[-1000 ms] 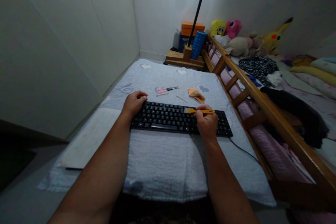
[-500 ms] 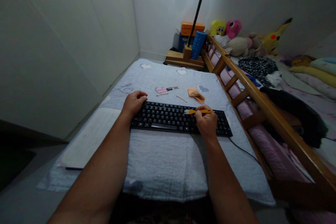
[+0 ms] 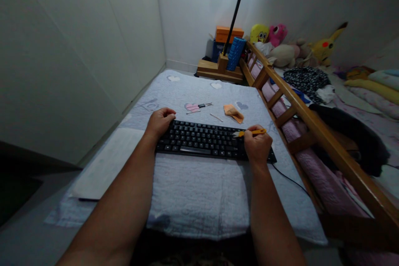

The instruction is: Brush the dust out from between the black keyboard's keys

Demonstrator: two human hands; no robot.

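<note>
A black keyboard lies across the cloth-covered table. My left hand grips its left end, thumb at the upper left corner and the other fingers mostly hidden. Closed around a small yellow-handled brush, my right hand is over the keyboard's right part. The pale bristles point left, at the keys. Beyond the keyboard lie a black-and-metal tool that looks like tweezers, two cotton swabs, one of them a white swab, and a folded orange cloth.
White paper-like sheets lie on the left of the table. The keyboard's cable trails off the right side, near a wooden bed rail. A lamp stand is behind the table, with a blue roller beside it.
My right hand has slid to the right along the keyboard with the brush. My left hand stays at the left end, and the keyboard has not moved.
</note>
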